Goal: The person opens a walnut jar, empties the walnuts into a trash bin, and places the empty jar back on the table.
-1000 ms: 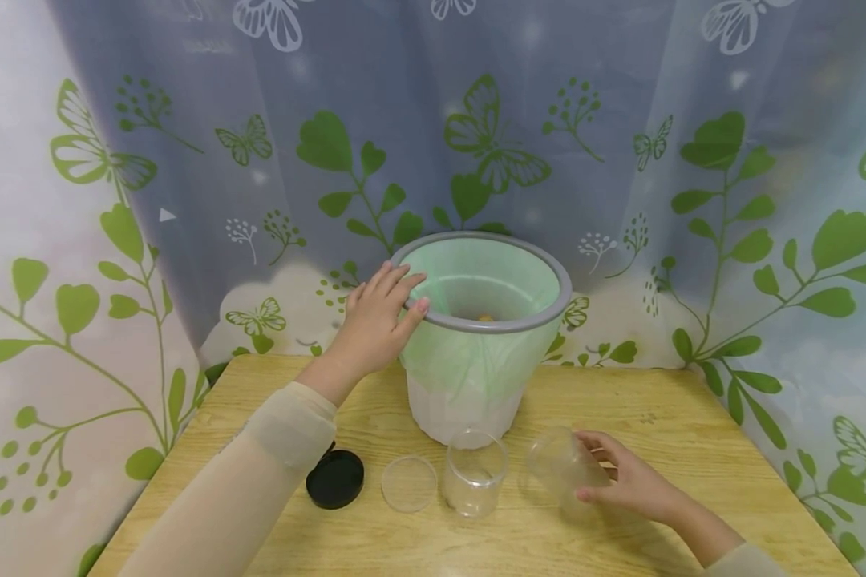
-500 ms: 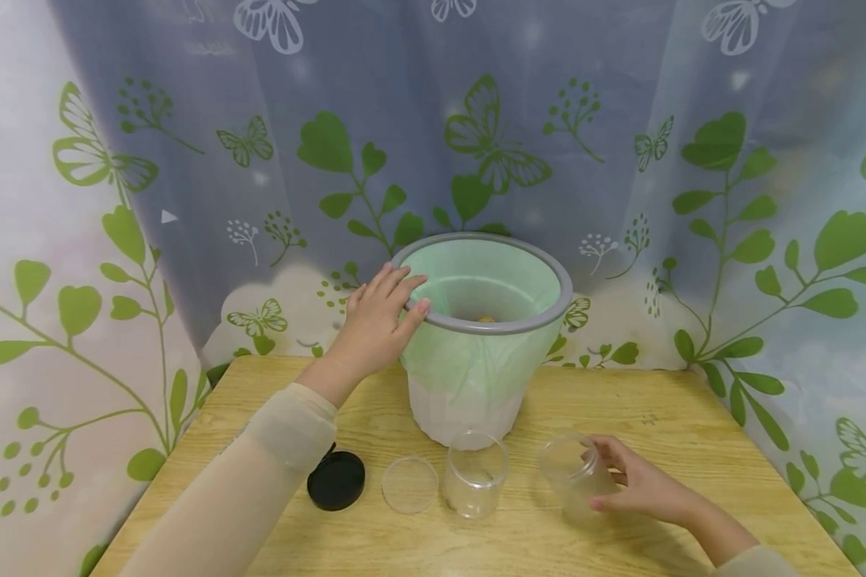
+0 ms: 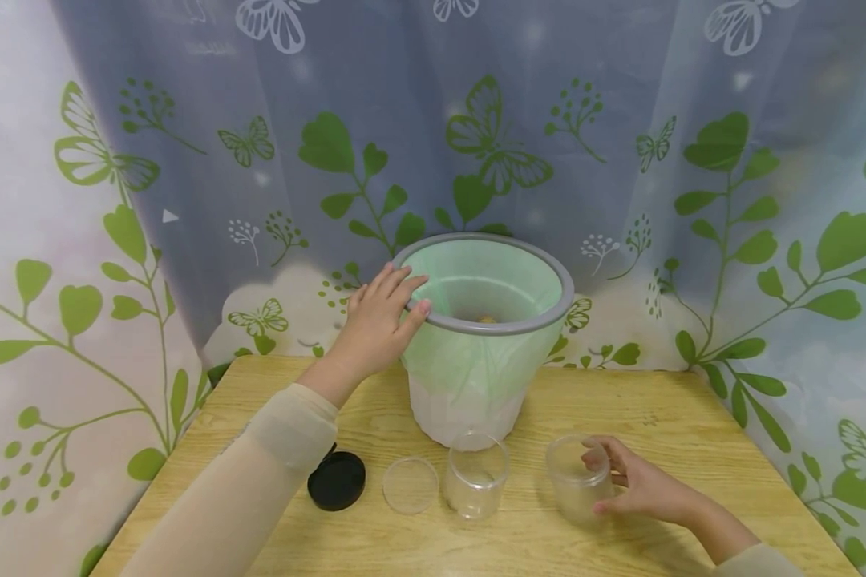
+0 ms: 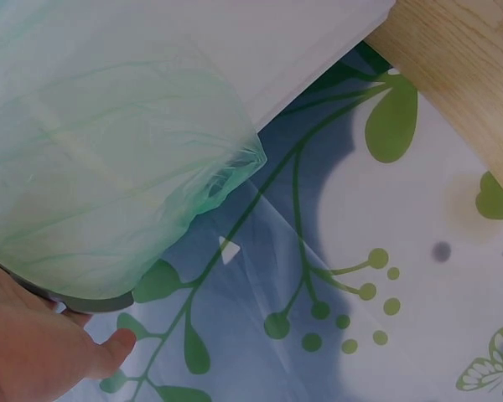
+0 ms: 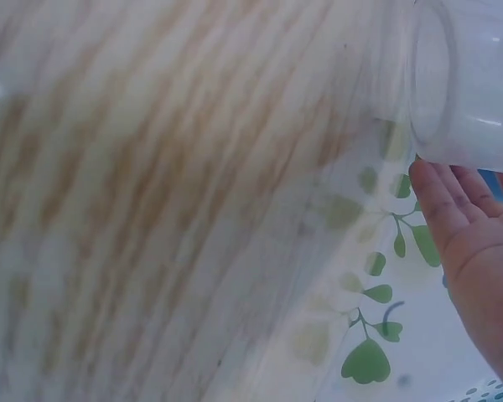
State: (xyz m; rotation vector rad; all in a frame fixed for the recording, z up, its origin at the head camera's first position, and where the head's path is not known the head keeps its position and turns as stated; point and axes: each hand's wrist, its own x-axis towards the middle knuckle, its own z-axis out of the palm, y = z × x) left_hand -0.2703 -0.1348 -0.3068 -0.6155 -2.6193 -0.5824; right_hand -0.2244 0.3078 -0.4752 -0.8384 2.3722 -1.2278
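My left hand (image 3: 378,320) rests on the grey rim of a trash can (image 3: 469,393) lined with a pale green bag. Its fingers lie over the rim; in the left wrist view only part of the hand (image 4: 46,352) shows at the lower left. At the right of the table, my right hand (image 3: 642,485) holds a clear plastic jar (image 3: 580,485) from its right side, upright at the tabletop. The right wrist view has this jar (image 5: 478,92) at the upper right above the fingers. A second clear jar (image 3: 475,485) stands to its left.
Left of the second jar lie a thin clear disc (image 3: 410,486) and a round black lid (image 3: 337,481), on the wooden table (image 3: 642,409). Something small and orange-yellow (image 3: 487,319) shows inside the trash can. A patterned curtain (image 3: 404,120) hangs behind the table.
My right hand has moved slightly right with its jar, which has gone from tilted to upright. My left hand stays on the rim.
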